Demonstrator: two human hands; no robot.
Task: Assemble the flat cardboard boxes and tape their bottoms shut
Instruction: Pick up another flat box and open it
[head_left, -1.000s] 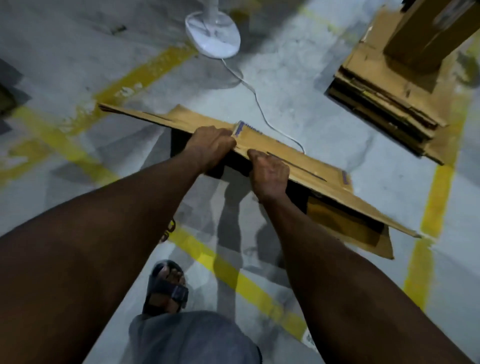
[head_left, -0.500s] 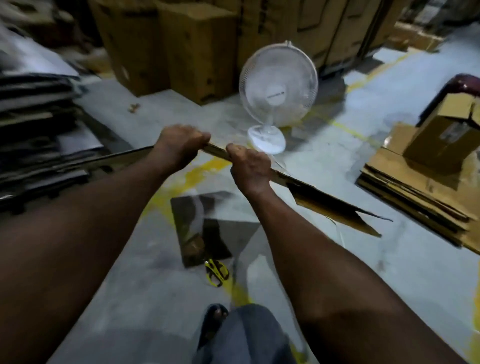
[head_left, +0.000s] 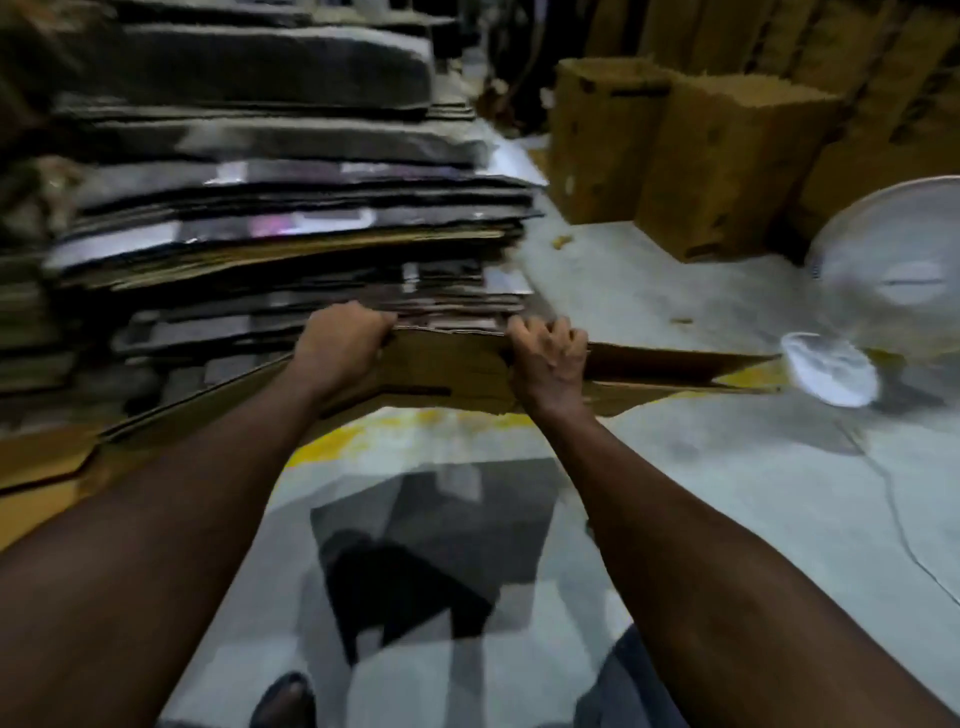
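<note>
Head view: a flat cardboard box (head_left: 447, 369) is up in the air over the floor, in front of the person. It lies almost level and runs long from left to right.
Left hand (head_left: 337, 348): its fingers are curled tight over the far edge of the flat box, a bit left of the middle.
Right hand (head_left: 545, 364): it grips the same edge further right, with its fingers hooked over the top.
Box opening: at the right end the two layers are a little apart. The gap is dark, and I can see nothing in it.
Pile (head_left: 291, 208): a big heap of flat cardboard sheets sits just behind the held box. It is blurry, so I cannot tell if the box touches it.
Standing boxes (head_left: 727, 156): two brown boxes stand side by side on the floor at the back right. I cannot tell what is in them.
Fan (head_left: 893, 280): a white fan stands on the right. Its round foot is near the right end of the held box, and a thin cord (head_left: 898, 530) runs over the floor.
Floor (head_left: 675, 301): it is grey, with a yellow line (head_left: 395, 431) under the held box. A dark flat sheet (head_left: 431, 545) lies lower down, between the two arms.
Foot (head_left: 283, 699): one foot in a dark sandal shows at the bottom edge.
</note>
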